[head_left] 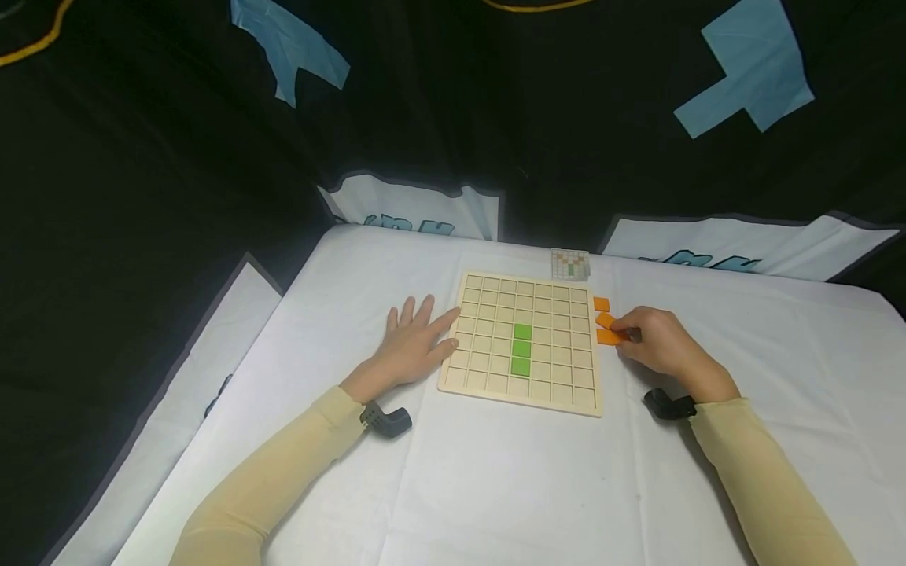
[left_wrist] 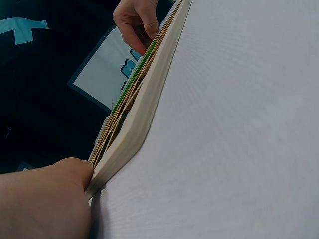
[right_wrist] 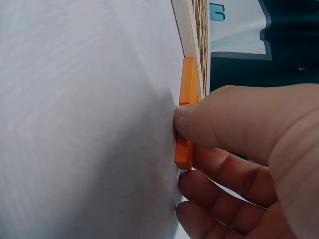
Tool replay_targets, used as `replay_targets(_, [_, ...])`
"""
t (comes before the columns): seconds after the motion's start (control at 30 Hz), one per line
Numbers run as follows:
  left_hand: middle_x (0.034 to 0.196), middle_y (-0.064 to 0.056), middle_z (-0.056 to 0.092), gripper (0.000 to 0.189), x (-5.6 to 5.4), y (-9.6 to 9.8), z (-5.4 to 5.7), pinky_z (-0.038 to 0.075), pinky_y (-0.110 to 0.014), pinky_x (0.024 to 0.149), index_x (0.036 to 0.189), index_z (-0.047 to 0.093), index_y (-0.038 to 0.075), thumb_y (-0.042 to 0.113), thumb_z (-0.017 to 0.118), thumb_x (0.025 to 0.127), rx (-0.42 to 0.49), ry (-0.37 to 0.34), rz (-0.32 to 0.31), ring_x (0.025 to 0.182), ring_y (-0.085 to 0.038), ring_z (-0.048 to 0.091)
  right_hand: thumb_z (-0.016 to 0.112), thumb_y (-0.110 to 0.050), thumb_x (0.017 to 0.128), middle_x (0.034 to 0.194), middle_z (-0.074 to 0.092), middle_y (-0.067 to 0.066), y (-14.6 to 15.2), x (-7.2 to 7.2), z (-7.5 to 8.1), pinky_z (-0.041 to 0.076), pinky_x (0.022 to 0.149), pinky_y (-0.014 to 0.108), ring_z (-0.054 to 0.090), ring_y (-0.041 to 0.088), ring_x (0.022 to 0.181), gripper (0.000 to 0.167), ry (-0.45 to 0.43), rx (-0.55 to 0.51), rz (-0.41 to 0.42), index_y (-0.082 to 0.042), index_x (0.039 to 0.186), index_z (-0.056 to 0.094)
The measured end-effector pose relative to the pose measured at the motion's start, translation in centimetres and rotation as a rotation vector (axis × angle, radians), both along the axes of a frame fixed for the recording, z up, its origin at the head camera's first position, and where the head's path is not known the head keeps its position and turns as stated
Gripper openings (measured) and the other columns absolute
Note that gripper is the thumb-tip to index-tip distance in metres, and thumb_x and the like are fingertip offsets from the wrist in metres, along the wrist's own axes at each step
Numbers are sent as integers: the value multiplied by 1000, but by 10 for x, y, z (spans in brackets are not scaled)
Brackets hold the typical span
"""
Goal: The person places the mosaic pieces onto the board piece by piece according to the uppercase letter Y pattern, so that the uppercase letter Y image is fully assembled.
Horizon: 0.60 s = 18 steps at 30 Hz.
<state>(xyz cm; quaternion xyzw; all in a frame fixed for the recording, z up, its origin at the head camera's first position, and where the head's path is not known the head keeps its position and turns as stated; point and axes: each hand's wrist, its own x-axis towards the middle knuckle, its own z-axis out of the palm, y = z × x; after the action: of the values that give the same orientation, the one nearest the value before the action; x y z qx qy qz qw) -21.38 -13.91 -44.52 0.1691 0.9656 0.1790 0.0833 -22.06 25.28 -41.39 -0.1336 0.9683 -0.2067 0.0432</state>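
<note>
A square wooden grid board point(head_left: 561, 354) lies on the white cloth, with green tiles point(head_left: 521, 347) in one short column near its middle. My left hand point(head_left: 406, 350) rests with spread, straight fingers at the board's left edge, thumb and index finger touching the rim. Beyond the right edge, my right hand point(head_left: 661, 342) pinches an orange tile point(right_wrist: 183, 152), its thumb point(right_wrist: 192, 122) covering part of it. Another orange tile point(right_wrist: 188, 82) lines up beside it along the board's side. In the head view an orange tile point(head_left: 602, 304) sits farther up, apart from the fingers.
Behind the board's back edge lies a small clear-looking piece point(head_left: 570, 265) printed with a grid pattern. White cloth point(head_left: 510, 487) covers the table. A dark curtain point(head_left: 453, 102) with blue patches hangs beyond the far edge. Each wrist carries a black camera mount point(head_left: 388, 421).
</note>
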Motion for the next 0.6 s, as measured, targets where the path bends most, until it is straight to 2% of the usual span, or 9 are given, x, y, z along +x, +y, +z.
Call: replay_targets(0.6, [171, -24, 8, 62, 0, 0, -2, -2, -71, 122, 162, 30, 26, 50, 39, 106, 2, 5, 0, 156, -52, -4, 73, 0, 84, 111, 71, 24, 2, 0, -1, 55, 86, 47, 60, 30, 91, 31, -17, 0, 4, 8, 113, 74])
